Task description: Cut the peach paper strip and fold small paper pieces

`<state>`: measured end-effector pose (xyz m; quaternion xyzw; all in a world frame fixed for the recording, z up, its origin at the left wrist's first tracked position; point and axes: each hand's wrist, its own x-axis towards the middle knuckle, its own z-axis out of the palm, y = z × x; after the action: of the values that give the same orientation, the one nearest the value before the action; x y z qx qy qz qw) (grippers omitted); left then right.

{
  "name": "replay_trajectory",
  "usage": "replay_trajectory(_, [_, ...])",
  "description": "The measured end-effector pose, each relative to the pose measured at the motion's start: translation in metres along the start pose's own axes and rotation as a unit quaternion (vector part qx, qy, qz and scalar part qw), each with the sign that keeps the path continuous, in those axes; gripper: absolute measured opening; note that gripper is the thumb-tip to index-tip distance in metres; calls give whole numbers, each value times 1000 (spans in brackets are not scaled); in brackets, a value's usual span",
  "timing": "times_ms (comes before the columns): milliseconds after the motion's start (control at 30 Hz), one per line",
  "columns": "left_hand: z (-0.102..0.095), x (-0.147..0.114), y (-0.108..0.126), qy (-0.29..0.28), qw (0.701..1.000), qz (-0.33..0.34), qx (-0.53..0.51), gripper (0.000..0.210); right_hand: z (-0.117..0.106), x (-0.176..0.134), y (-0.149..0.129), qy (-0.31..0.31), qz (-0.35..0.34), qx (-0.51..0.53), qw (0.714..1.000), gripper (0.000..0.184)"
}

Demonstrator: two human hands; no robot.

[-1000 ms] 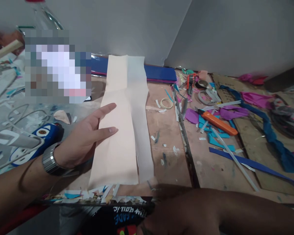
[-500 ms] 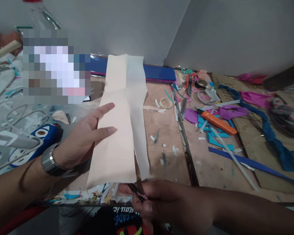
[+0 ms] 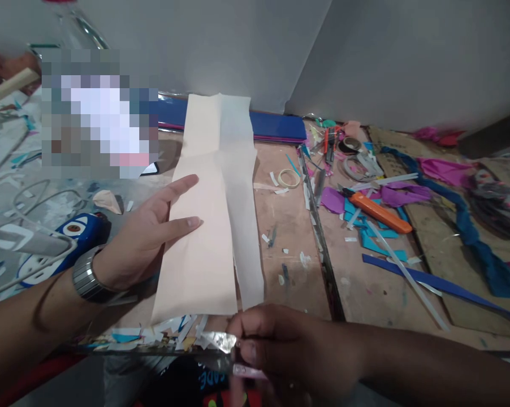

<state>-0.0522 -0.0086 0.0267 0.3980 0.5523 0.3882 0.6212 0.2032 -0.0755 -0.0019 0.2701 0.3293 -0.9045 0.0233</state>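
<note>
A long cream-coloured sheet of paper lies lengthwise before me, creased, with its right-hand strip split apart along the lower part. My left hand holds the sheet at its left edge. Its thumb and forefinger rest spread on top, and the other fingers are hidden. My right hand is closed around a pair of scissors with shiny metal blades and pinkish handles. Their blades point left, just below the sheet's near edge and apart from it. The handles are partly blurred.
A dark blue stack lies behind the sheet. At right are an orange utility knife, a tape roll, coloured scraps and a cardboard piece. A blue power strip with cables lies left. Paper offcuts line the front edge.
The scissors have come away from the sheet's near edge and swung to point left. The split strip has shifted slightly right. My left hand has stayed in place.
</note>
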Motion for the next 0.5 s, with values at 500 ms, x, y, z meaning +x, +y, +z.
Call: replay_trajectory(500, [0, 2, 2, 26, 1000, 15, 8, 82, 6, 1, -9, -9, -186, -114, 976, 44])
